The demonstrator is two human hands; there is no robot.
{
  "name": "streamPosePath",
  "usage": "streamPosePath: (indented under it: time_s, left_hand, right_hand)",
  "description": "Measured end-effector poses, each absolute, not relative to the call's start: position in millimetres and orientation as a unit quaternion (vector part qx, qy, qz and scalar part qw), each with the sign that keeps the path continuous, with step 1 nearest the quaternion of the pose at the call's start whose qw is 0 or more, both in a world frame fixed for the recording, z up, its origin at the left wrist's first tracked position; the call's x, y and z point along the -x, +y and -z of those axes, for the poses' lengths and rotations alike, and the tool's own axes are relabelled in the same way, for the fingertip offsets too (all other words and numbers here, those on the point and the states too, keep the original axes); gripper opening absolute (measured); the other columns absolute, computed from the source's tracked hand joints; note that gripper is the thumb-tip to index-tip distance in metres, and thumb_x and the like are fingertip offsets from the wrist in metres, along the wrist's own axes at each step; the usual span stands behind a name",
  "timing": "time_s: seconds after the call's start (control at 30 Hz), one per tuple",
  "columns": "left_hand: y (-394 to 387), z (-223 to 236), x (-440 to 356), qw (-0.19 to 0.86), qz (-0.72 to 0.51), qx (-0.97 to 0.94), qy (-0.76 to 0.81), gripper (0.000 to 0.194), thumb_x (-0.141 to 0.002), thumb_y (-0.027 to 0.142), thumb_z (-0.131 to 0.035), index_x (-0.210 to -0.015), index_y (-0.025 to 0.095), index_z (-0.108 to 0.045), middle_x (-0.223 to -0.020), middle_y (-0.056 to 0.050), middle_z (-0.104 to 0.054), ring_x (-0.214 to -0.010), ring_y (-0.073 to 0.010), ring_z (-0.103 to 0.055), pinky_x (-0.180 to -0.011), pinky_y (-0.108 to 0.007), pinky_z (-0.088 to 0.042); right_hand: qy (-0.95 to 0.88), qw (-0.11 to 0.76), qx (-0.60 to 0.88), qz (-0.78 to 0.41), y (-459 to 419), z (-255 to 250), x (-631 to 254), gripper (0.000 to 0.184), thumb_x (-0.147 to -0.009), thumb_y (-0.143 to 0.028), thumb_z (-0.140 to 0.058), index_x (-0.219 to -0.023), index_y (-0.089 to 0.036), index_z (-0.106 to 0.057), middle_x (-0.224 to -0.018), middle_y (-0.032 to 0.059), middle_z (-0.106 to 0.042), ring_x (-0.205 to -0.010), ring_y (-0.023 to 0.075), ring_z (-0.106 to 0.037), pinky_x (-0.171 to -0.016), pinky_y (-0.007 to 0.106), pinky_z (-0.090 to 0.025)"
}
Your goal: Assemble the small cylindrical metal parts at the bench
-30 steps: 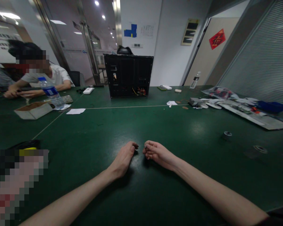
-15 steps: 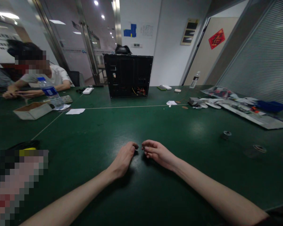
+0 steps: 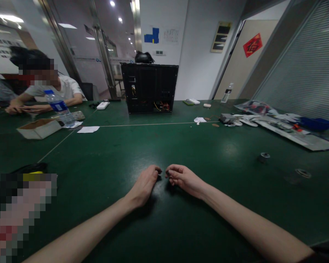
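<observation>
Curled fingers (image 3: 155, 171) of the left hand (image 3: 144, 185) and fingers (image 3: 174, 169) of the right hand (image 3: 184, 179) point toward each other, hovering just above a dark green desk (image 3: 164, 146) at the centre of the view, with a narrow gap between the two hands. On each hand the fingers are bent loosely together, and the tips are partly turned away from view. A tiny object (image 3: 167, 175) may sit at the right fingertips, but it is too small to identify, and whether it is gripped cannot be told. Both bare forearms run in from the lower corners. To the right lie a dark spool (image 3: 264, 157) and a flat ring (image 3: 303, 173). Ahead stands a black computer case (image 3: 149, 87) with coloured wires inside. Far left, a seated co-worker's hands (image 3: 19, 109) are together behind a water bottle (image 3: 57, 106). A pixelated patch (image 3: 16, 215) hides the lower left corner.
</observation>
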State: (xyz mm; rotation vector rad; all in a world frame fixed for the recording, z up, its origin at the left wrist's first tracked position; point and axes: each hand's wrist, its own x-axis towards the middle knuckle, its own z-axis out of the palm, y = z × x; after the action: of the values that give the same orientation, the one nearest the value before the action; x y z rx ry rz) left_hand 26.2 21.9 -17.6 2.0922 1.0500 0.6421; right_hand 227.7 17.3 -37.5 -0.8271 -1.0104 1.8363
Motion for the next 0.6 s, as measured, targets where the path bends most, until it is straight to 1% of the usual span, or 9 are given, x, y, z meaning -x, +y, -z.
streamPosePath:
  time_s: [0.1, 0.27, 0.33, 0.4, 0.47, 0.53, 0.6]
  left_hand:
    - [21.8, 17.2, -26.0, 0.352, -0.241, -0.808, 0.406, 0.044, -0.097, 0.040, -0.016, -0.110, 0.017, -0.051, -0.108, -0.010, -0.060, -0.101, -0.0224, -0.055, -0.092, -0.037, -0.041]
    - [21.2, 16.7, -26.1, 0.342, -0.236, -0.811, 0.412, 0.046, -0.097, 0.041, -0.014, -0.109, 0.018, -0.052, -0.107, -0.010, -0.060, -0.100, -0.0228, -0.054, -0.092, -0.038, -0.041]
    - [20.5, 15.6, -26.3, 0.342, -0.234, -0.810, 0.414, 0.046, -0.097, 0.041, -0.014, -0.109, 0.018, -0.051, -0.108, -0.010, -0.060, -0.100, -0.0228, -0.054, -0.092, -0.038, -0.041]
    - [19.5, 13.7, -26.4, 0.346, -0.234, -0.809, 0.413, 0.046, -0.097, 0.041, -0.014, -0.109, 0.018, -0.052, -0.108, -0.010, -0.060, -0.101, -0.0228, -0.054, -0.093, -0.038, -0.041]
    - [18.4, 11.2, -26.0, 0.350, -0.234, -0.808, 0.412, 0.046, -0.097, 0.041, -0.014, -0.109, 0.018, -0.052, -0.109, -0.010, -0.061, -0.102, -0.0227, -0.055, -0.093, -0.037, -0.041]
    - [17.4, 8.5, -25.1, 0.353, -0.232, -0.809, 0.410, 0.046, -0.097, 0.041, -0.015, -0.109, 0.017, -0.052, -0.109, -0.010, -0.061, -0.101, -0.0229, -0.055, -0.092, -0.037, -0.041]
    - [16.5, 6.6, -24.0, 0.355, -0.231, -0.809, 0.407, 0.046, -0.098, 0.041, -0.015, -0.110, 0.017, -0.052, -0.109, -0.011, -0.060, -0.101, -0.0230, -0.055, -0.091, -0.037, -0.041]
  right_hand:
    - [-0.407, 0.431, 0.333, -0.734, 16.6, 36.3, -227.6, 0.025, -0.072, -0.029, -0.075, -0.087, -0.014, -0.062, -0.079, 0.0022, -0.062, -0.062, 0.0078, -0.054, -0.058, 0.021, -0.039]
    - [-0.420, 0.427, 0.340, -0.725, 15.5, 36.4, -226.9, 0.027, -0.070, -0.031, -0.076, -0.086, -0.016, -0.058, -0.089, 0.0043, -0.064, -0.066, 0.0089, -0.056, -0.059, 0.021, -0.040]
    - [-0.443, 0.419, 0.361, -0.706, 16.1, 33.7, -227.3, 0.028, -0.070, -0.032, -0.075, -0.086, -0.017, -0.058, -0.085, 0.0029, -0.063, -0.064, 0.0090, -0.056, -0.059, 0.022, -0.040]
    - [-0.498, 0.413, 0.395, -0.652, 17.0, 25.9, -229.7, 0.025, -0.072, -0.034, -0.073, -0.084, -0.016, -0.060, -0.075, 0.0003, -0.061, -0.061, 0.0089, -0.053, -0.059, 0.023, -0.040]
    - [-0.562, 0.419, 0.429, -0.570, 17.3, 12.7, -236.6, 0.022, -0.074, -0.035, -0.070, -0.083, -0.016, -0.062, -0.068, -0.0011, -0.059, -0.059, 0.0096, -0.051, -0.060, 0.024, -0.041]
    - [-0.601, 0.436, 0.463, -0.484, 15.7, -2.5, -250.8, 0.023, -0.076, -0.037, -0.067, -0.085, -0.017, -0.064, -0.067, -0.0006, -0.059, -0.061, 0.0112, -0.052, -0.062, 0.026, -0.043]
    - [-0.609, 0.454, 0.507, -0.407, 11.2, -14.5, -275.1, 0.026, -0.075, -0.039, -0.066, -0.090, -0.018, -0.064, -0.073, 0.0012, -0.062, -0.067, 0.0139, -0.055, -0.065, 0.028, -0.045]
